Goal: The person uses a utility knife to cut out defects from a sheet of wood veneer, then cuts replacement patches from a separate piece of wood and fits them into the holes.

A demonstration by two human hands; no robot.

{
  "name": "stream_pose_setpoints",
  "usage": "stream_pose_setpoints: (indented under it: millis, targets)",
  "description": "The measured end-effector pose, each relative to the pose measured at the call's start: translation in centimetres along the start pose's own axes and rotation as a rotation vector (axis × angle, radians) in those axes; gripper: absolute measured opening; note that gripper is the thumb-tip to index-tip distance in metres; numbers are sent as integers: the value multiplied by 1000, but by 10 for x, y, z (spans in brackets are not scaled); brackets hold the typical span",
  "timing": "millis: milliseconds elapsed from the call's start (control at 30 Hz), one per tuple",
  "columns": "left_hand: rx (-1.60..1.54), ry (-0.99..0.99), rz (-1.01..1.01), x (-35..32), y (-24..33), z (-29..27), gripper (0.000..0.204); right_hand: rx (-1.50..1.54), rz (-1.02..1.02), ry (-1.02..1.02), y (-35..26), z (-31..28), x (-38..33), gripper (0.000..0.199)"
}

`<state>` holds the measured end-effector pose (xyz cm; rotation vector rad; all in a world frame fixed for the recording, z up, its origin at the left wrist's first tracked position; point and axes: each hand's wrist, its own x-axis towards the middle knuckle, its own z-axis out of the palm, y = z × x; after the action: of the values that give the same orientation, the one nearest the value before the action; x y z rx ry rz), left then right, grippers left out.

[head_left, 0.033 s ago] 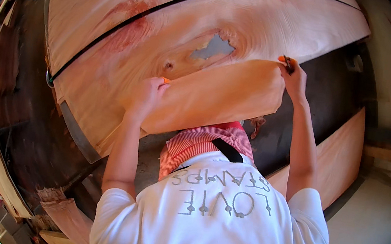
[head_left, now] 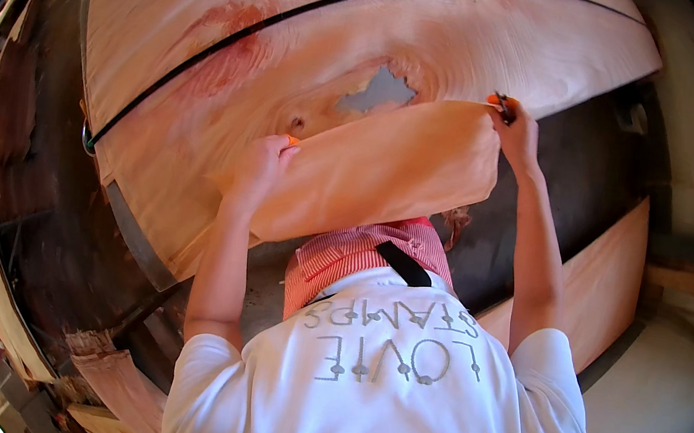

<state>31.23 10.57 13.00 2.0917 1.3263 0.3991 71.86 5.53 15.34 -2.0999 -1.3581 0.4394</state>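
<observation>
A narrow strip of wood veneer [head_left: 388,169] stretches between my hands, raised at an angle in front of my waist. My left hand [head_left: 261,172] pinches its upper edge near the left end, with orange on a fingertip. At the strip's upper right corner my right hand [head_left: 516,134] is closed on the veneer. A small dark tool [head_left: 502,107] is in that hand too, its kind unclear, beside another orange fingertip. Beyond lies a large veneer sheet [head_left: 491,52] with a ragged hole [head_left: 379,89] showing grey and a small knot [head_left: 297,123]. The strip covers part of this sheet.
A black cord or band [head_left: 304,9] curves across the large sheet. The dark table surface [head_left: 563,175] shows at right. Another veneer piece [head_left: 605,286] leans beyond my right forearm. Reddish scraps [head_left: 455,220] hang near my striped apron [head_left: 341,260].
My right hand and the strip's right end have shifted very slightly left and upward. Both hands keep their hold.
</observation>
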Motion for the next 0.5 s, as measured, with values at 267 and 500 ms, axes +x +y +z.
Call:
stream_pose_setpoints:
  millis: [267,500]
  targets:
    - [312,245,-202,79,-23,59,11,-25,-86,-339,66,99,151,25]
    - [591,475,-196,86,-17,81,19,0,-242,-303,90,122,180,26]
